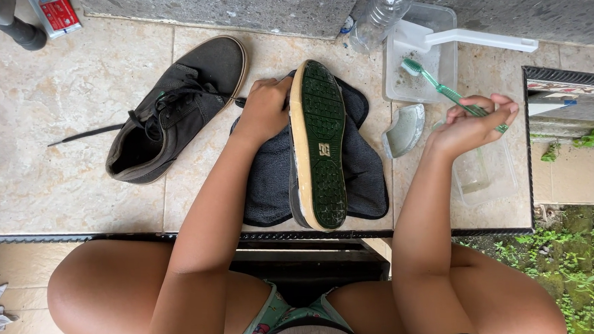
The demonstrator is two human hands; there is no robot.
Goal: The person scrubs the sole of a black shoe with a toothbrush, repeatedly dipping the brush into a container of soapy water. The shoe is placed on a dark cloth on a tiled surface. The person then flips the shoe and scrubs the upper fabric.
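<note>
- Left hand (265, 108) – arm stretched forward, fingers clamped on the upturned shoe (317, 142) over the dark cloth (365, 177).
- Right hand (474, 120) – raised, fingers pinching a green toothbrush (442, 85).

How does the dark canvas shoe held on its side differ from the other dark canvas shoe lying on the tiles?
The held dark canvas shoe stands on its edge, green tread and pale rubber rim toward the camera; the other dark canvas shoe rests sole-down, showing its upper and laces. The held one sits on a dark cloth, steadied by the left hand; the other lies untouched on bare beige tiles. Both look like one matching pair.
</note>
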